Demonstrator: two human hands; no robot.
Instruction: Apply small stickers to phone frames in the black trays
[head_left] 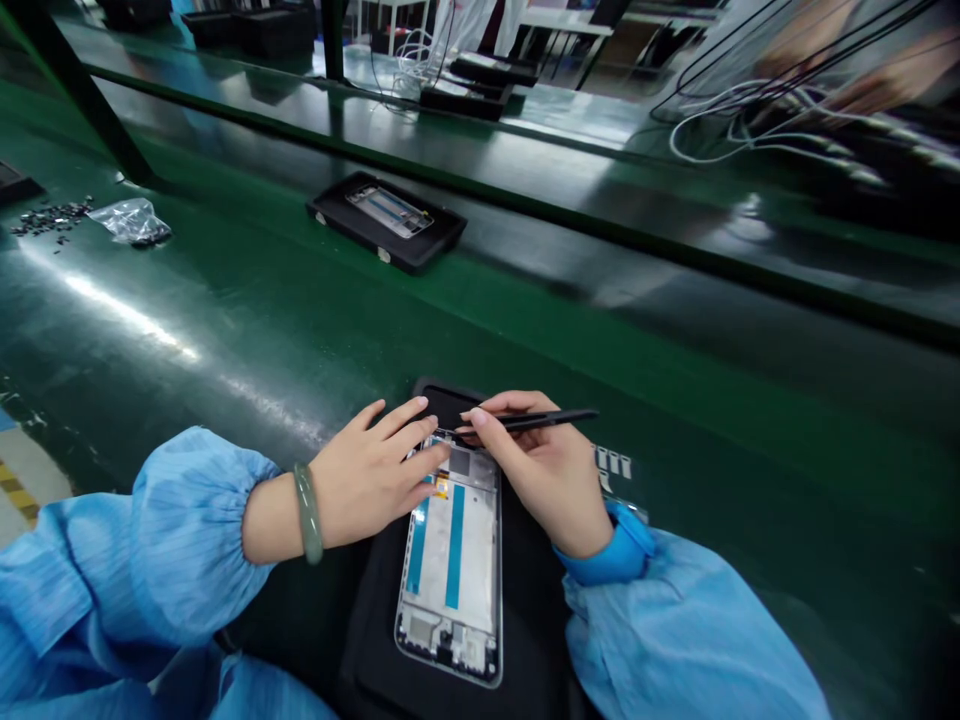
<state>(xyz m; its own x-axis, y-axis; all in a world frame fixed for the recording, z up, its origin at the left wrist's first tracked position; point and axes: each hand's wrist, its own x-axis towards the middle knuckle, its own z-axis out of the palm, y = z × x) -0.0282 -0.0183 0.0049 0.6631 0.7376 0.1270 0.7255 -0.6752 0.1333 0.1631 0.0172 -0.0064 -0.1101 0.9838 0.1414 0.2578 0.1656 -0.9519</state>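
A phone frame point(476, 545) with blue adhesive strips lies face up in a black tray point(529, 610) in front of me. My left hand point(367, 470) rests over its upper left part, fingers spread, fingertips at the top edge and near a small orange flex piece point(441, 488). Black tweezers point(544, 419) are pinched in my right hand point(551, 465), their tip at the top edge of the frame. Whether the tips grip any part is too small to tell.
Another black tray point(405, 250) with a phone frame point(390, 208) stands farther back. Small black parts point(52, 218) and a clear plastic bag point(133, 220) lie at the left. Small silvery pieces point(613, 462) sit right of my right hand. Beyond the belt, a person's hands point(892, 80) blur near cables.
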